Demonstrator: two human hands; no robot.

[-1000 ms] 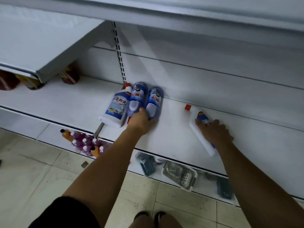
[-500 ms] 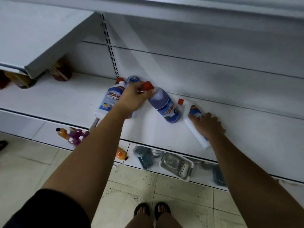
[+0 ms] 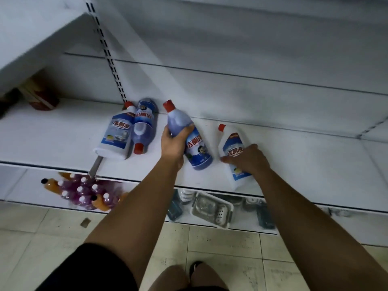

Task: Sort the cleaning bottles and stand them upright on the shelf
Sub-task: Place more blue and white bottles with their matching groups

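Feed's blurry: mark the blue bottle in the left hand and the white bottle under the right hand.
blue bottle (image 3: 198, 150): head view, on its printed label.
white bottle (image 3: 231, 146): head view, on its label, upper part.

Two blue bottles (image 3: 143, 127) (image 3: 198, 151) and two white bottles (image 3: 116, 133) (image 3: 231, 143).

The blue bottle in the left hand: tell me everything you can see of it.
The blue bottle looks like glossy plastic, purplish-blue, with a red cap on and a blue-and-white label with large characters. It is not upright: the cap points toward the back panel, the base toward the shelf front. The left hand grips its upper body; whether the base rests on the shelf is unclear.
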